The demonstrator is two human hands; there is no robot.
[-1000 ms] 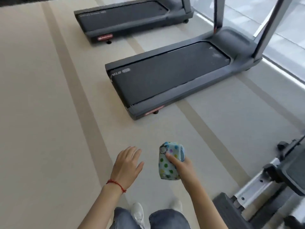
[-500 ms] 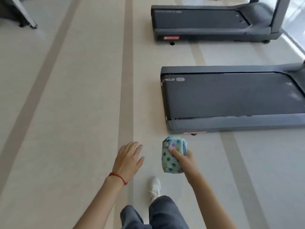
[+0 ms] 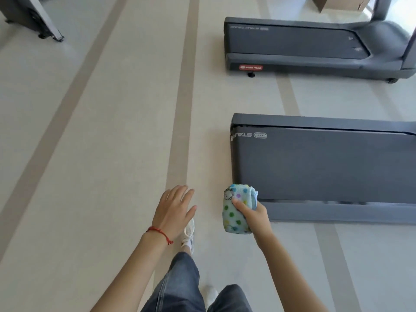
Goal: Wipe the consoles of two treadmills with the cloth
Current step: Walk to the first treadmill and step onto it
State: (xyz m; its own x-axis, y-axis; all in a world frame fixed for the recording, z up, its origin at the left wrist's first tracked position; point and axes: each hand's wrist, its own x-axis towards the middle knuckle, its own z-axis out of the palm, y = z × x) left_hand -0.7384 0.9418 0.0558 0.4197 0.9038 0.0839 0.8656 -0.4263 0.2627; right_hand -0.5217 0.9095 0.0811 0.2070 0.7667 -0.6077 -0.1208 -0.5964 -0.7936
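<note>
Two treadmills right, cardboard box beyond — cloth gripped

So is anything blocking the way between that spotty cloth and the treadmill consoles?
The consoles are out of frame, so that can't be judged. The right hand holds the cloth beside the near treadmill; only bare floor shows around it.

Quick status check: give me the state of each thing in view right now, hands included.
Cloth: folded into a wad, gripped in the right hand, off the floor.
Right hand: fingers curled round the cloth.
Left hand: open, fingers relaxed, holding nothing.
Near treadmill: deck bare, console out of view, untouched.
Far treadmill: deck bare, console out of view, untouched.
Cardboard box: beyond the far treadmill, mostly cut off.
</note>
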